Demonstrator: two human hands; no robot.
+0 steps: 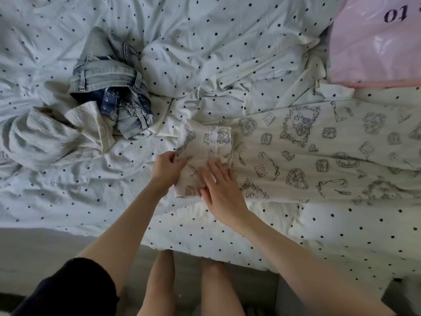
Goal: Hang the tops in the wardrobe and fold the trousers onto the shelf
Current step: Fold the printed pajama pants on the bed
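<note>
— Where are the trousers?
— The cream printed trousers point(319, 153) lie flat across the dotted bed cover point(216, 53), stretching off to the right. Their left end is folded over.

— What do the hands do?
— The left hand point(167, 171) pinches the edge of that folded end. The right hand point(219, 187) lies flat on it, fingers spread, gripping nothing.

— What else is around?
— Crumpled jeans point(114, 87) sit up on the left, well apart from the hands. A grey top point(45, 137) lies bunched just beside the jeans, touching them. A pink bag point(376, 42) rests in the top right corner, near the trousers.

— Is anything in the way?
— The hands hide part of the fold.
</note>
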